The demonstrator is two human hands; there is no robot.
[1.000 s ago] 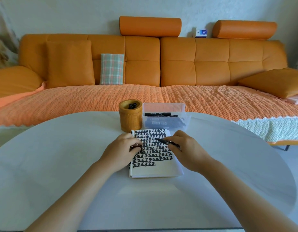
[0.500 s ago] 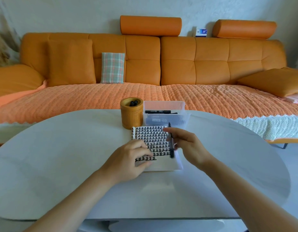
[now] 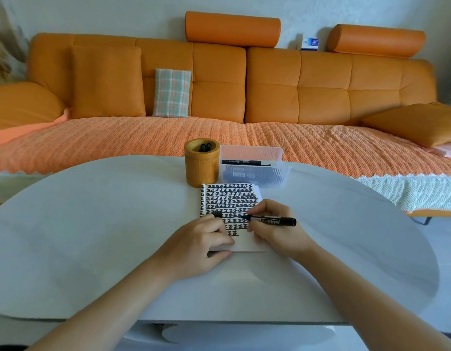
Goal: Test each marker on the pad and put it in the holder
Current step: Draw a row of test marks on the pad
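Marker (image 3: 270, 220): black, uncapped, lying nearly level over the right half of the pad (image 3: 229, 198), tip down on the paper at the lowest row of marks, tail pointing off the pad's right edge. Right hand (image 3: 276, 234): fingers curled tight round the marker near its tip in a writing grip, heel of the hand at the pad's lower right corner. Left hand (image 3: 201, 239): lies on the pad's lower left part, fingers curled, thumb and forefinger pinching a short black cap (image 3: 216, 214) at the pad's left margin. The pad's sheet is filled with rows of thick black marks from the far edge down to the marker tip; the strip nearer the person is blank white. Holder (image 3: 201, 165): round, bamboo-coloured, upright, just past the pad's far left corner; two black marker ends (image 3: 206, 146) show in its mouth. Clear plastic box (image 3: 254, 171): just past the pad's far right corner, beside the holder, with black markers (image 3: 240, 162) lying flat inside. All of this rests on a white oval table (image 3: 92, 224). Well beyond the pad's far edge stands an orange sofa (image 3: 270, 84) with a woven orange throw (image 3: 118, 145) and a plaid cushion (image 3: 171, 92).
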